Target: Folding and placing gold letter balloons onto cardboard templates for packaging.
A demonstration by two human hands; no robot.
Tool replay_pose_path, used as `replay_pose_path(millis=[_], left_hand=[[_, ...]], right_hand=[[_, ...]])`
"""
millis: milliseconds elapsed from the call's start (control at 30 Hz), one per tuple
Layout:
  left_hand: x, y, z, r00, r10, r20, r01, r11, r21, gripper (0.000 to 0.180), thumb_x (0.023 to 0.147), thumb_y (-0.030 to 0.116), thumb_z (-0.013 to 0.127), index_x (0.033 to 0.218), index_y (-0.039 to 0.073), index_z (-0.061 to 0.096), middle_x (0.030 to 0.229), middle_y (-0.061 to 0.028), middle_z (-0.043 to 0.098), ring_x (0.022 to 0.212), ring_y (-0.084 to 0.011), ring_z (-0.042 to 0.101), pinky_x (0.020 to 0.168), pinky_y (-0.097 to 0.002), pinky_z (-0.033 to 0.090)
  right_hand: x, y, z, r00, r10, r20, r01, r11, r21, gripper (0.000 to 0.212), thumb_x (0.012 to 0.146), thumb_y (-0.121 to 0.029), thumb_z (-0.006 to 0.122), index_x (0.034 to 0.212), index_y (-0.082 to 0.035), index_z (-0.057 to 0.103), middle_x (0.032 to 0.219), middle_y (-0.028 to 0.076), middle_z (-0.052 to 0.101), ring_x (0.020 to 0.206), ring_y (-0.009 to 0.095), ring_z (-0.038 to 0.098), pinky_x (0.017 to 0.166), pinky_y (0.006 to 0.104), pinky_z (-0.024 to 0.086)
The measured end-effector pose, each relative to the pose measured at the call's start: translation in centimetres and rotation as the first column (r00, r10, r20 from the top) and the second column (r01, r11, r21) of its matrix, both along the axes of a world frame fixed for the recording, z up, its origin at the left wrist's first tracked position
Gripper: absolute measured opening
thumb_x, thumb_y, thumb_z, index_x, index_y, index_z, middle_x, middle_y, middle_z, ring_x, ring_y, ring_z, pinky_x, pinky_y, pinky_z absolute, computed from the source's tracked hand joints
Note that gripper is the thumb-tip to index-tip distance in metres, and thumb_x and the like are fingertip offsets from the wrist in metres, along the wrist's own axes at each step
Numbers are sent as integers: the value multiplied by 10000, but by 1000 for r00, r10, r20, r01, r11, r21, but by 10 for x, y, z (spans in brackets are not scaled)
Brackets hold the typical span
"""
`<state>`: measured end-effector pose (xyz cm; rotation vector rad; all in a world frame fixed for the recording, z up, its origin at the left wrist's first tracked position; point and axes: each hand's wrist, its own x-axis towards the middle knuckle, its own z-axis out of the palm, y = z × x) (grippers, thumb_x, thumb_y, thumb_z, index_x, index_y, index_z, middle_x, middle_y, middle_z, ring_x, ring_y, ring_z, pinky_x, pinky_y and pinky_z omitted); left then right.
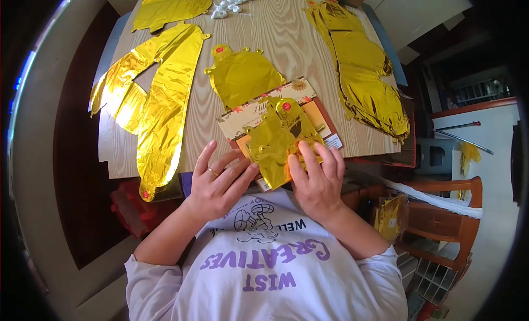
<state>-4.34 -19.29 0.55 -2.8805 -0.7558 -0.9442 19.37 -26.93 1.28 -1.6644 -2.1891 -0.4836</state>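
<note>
A folded gold foil balloon [267, 136] lies over a tilted, printed cardboard package [237, 122] at the table's near edge. From the right, my right hand [319, 175] pinches the foil's lower part, where an orange strip [287, 169] shows near the thumb. On the other side, my left hand [220, 183] rests at the package's lower left edge, fingers apart and little finger raised; a ring is on one finger. Its fingertips come close to the foil's left border. Just beyond the package, a rounded gold foil balloon [245, 73] lies flat, partly covered by it.
Flat gold foil balloons lie on the wooden table [292, 39]: a large branched one [168, 106] at left, another [171, 12] at far left, and a long one [361, 62] at right. White curled pieces [231, 1] sit at the back. A wooden chair [441, 221] stands right.
</note>
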Motion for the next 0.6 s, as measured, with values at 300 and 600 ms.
replay_pose_path(millis=[300, 600], left_hand=[[26, 27, 60, 952, 92, 292, -66, 993, -96, 446, 806, 175, 778, 1229, 84, 674, 1327, -147, 629, 1237, -345, 598, 1141, -536, 342], [28, 17, 31, 986, 62, 154, -26, 975, -222, 495, 794, 252, 787, 1247, 113, 645, 1332, -123, 598, 1266, -345, 556, 1123, -560, 357]], right_hand=[[50, 20, 42, -15, -32, -999, 251, 967, -34, 209, 965, -203, 720, 892, -9, 695, 839, 33, 707, 706, 86, 599, 617, 256, 466], [-8, 20, 5, -738, -262, -622, -36, 936, -351, 276, 1000, -257, 660, 1173, -49, 604, 1062, 83, 698, 881, 201, 726, 756, 355, 625]])
